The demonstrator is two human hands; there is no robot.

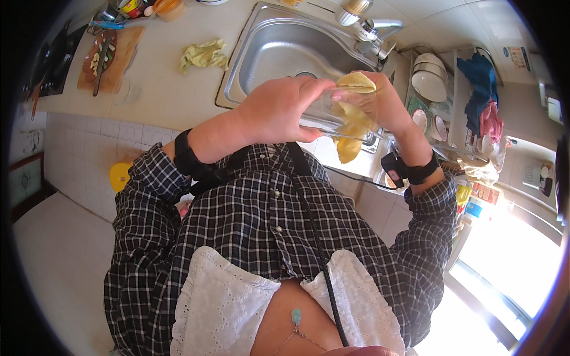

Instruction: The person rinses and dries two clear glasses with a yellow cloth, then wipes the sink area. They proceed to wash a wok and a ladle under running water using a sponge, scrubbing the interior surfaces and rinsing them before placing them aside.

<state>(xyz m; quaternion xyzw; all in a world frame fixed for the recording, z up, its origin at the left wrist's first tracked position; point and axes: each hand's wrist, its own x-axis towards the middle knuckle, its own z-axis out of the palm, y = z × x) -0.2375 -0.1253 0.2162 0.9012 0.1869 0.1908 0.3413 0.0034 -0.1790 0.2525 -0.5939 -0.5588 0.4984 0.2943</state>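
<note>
Above the front edge of the sink [231, 66], my two hands are around a clear see-through container [321, 109]. My left hand [278, 109] grips it from the left, thumb on the near rim and fingers along the far side. On the other side, my right hand [378, 95] holds a yellow cloth [349, 149] against the container. Part of the cloth shows above the fingers, and another part hangs down past the near rim. The clear walls make it hard to tell which cloth folds lie inside. A black band circles each wrist.
A crumpled yellow-green cloth [204, 55] lies left of the sink. Farther left, a knife [102, 66] rests across chopped food on a wooden board [131, 42], near a clear glass [127, 91]. The faucet [372, 38] stands behind; a dish rack with bowls [429, 78] is at right.
</note>
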